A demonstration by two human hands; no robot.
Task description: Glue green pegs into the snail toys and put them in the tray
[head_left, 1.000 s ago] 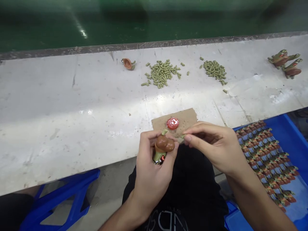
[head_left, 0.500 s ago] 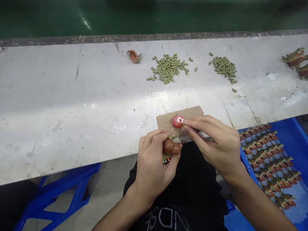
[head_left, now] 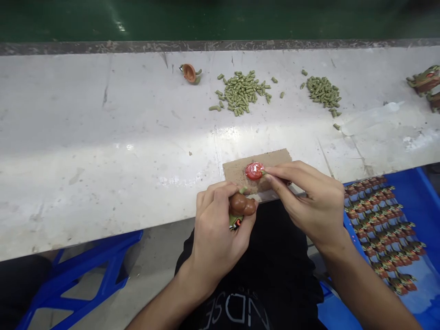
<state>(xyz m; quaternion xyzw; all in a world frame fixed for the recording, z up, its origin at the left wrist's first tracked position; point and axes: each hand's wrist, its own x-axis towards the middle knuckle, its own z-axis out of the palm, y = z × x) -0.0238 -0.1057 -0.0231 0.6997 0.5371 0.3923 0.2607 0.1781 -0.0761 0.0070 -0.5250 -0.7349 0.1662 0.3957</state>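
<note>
My left hand [head_left: 216,224] is closed around a small figurine [head_left: 242,205], whose rounded brown part and green patch show between thumb and fingers. Thumb and forefinger of my right hand [head_left: 305,197] pinch a small green peg [head_left: 264,173]. The peg's tip is at the right edge of a shiny red cap-like dish [head_left: 254,171] with a wet-looking surface. Under that dish lies a piece of brown cardboard [head_left: 237,169] at the table's front edge. Part of a dark reddish object shows beneath my right fingers, too hidden to name.
Two heaps of green pegs, a larger pile [head_left: 242,91] and a smaller pile [head_left: 323,90], lie farther back. An orange-brown shell piece [head_left: 189,73] sits left of them. More figurines [head_left: 424,80] stand far right. A blue tray [head_left: 417,197] holds rows of figurines; a blue stool [head_left: 82,279] stands lower left.
The view has shifted slightly. My right fingers stay at the red dish, and the green peg now shows more clearly. My left hand keeps hold of the figurine.
</note>
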